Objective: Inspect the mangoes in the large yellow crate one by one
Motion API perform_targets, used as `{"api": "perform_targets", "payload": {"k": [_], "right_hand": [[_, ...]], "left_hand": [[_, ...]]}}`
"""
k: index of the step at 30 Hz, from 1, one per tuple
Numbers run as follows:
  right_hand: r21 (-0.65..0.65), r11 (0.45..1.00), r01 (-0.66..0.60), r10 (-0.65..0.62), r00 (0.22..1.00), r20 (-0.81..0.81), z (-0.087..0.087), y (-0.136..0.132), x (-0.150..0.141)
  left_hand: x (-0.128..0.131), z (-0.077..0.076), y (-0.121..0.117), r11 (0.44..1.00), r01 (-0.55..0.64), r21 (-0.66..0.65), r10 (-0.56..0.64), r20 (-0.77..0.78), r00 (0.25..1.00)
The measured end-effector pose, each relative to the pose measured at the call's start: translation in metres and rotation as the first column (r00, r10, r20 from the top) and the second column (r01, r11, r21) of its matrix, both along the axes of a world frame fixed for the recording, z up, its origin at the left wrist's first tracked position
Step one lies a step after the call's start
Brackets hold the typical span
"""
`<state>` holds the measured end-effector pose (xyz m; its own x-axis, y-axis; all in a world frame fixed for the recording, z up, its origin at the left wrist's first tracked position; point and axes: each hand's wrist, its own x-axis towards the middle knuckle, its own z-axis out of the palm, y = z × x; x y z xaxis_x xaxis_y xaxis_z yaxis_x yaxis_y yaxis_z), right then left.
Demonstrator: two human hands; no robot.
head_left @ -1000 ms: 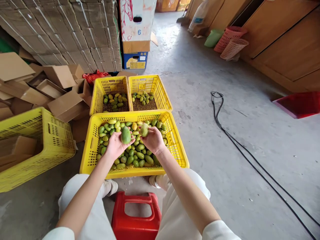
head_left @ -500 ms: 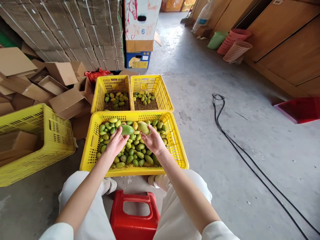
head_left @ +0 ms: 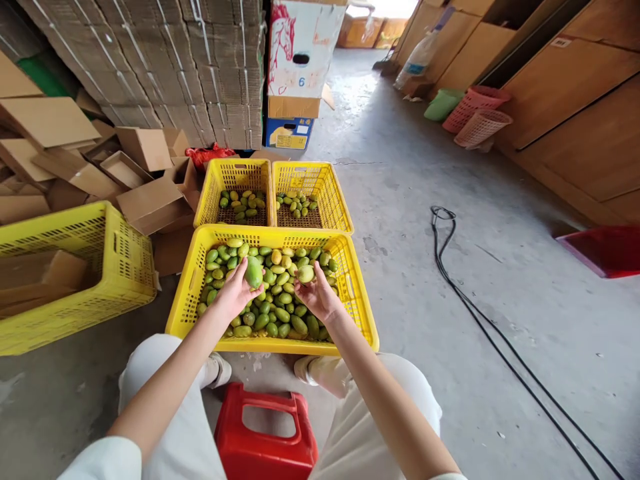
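Note:
My left hand [head_left: 237, 288] is closed around a green mango [head_left: 254, 273], thumb along its side. My right hand [head_left: 318, 293] grips a paler, yellowish-green mango [head_left: 305, 274] at its fingertips. Both are held above a wide yellow crate [head_left: 367, 319] in front of my knees, apart from each other. Many small green and yellowish mangoes [head_left: 273, 313] fill the bottom of that crate. Behind it stand two yellow crates side by side: the left one [head_left: 200, 207] and the right one [head_left: 343, 207] each have a small heap of mangoes inside.
A red plastic stool [head_left: 270, 447] is between my legs. On the left are a yellow crate with cardboard [head_left: 130, 260] and a pile of open cardboard boxes [head_left: 150, 200]. Stacked flat cardboard [head_left: 165, 73] rises behind. A black cable [head_left: 465, 300] lies on the floor at right.
The mangoes have turned in both hands, and the left one now points more toward me. The hands have shifted slightly lower and apart. The whole view has tilted a little.

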<state>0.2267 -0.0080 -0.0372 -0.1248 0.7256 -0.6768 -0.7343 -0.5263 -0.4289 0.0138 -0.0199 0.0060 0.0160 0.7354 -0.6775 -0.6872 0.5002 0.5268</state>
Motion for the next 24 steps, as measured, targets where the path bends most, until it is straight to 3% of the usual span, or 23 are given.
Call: {"api": "perform_targets", "payload": {"k": [4, 8, 12, 15, 19, 24], "right_hand": [[-0.061, 0.998, -0.026, 0.029, 0.999, 0.040, 0.015, -0.012, -0.005], [0.063, 0.998, -0.029, 0.024, 0.996, 0.081, 0.026, -0.033, -0.013], [0.208, 0.977, 0.042, -0.063, 0.994, 0.093, 0.022, -0.068, -0.022], [0.237, 0.961, 0.142, -0.167, 0.982, 0.087, 0.012, -0.095, -0.030], [0.221, 0.972, 0.076, -0.099, 0.990, 0.098, -0.001, -0.111, -0.036], [0.123, 0.989, 0.079, -0.081, 0.997, 0.007, -0.010, -0.105, -0.029]], "left_hand": [[-0.003, 0.017, -0.014, 0.998, 0.012, -0.058, -0.009, 0.046, 0.999], [-0.004, 0.022, -0.042, 0.998, 0.054, 0.009, -0.055, 0.035, 0.998], [-0.004, 0.007, -0.082, 0.984, 0.005, 0.179, 0.001, -0.033, 0.999], [-0.002, -0.011, -0.107, 0.977, 0.010, 0.214, -0.001, -0.043, 0.999], [0.006, -0.028, -0.115, 0.994, 0.001, 0.108, -0.006, 0.042, 0.999], [0.019, -0.031, -0.102, 0.993, -0.089, -0.076, 0.093, 0.054, 0.994]]}}
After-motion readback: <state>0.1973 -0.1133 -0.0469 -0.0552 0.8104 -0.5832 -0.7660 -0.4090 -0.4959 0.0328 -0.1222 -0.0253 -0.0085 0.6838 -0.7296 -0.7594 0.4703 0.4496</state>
